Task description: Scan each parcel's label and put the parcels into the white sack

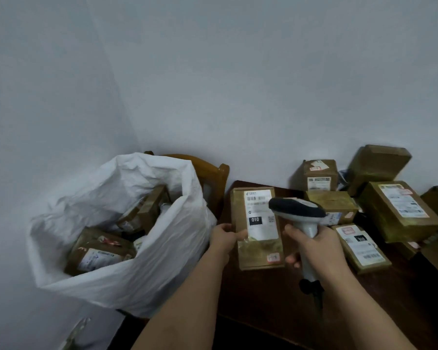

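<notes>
Between the 2 hands lay the flat brown tape-wrapped cardboard parcel (258,229), its left edge pinched by the left hand (226,236). The right hand (314,245) clasped the grey-and-black handheld barcode scanner (300,218). The parcel looked light, stiff, slick with tape, best gripped by its edges. Left of the left hand gaped the white woven sack (167,238).

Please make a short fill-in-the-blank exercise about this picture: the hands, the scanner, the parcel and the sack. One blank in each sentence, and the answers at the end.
1. The right hand grips the handle of the ______.
2. The left hand holds the parcel by its ______ edge.
3. The black patch on that parcel's label reads ______.
4. The white sack already contains several ______.

Missing words: scanner; left; 010; parcels
</notes>
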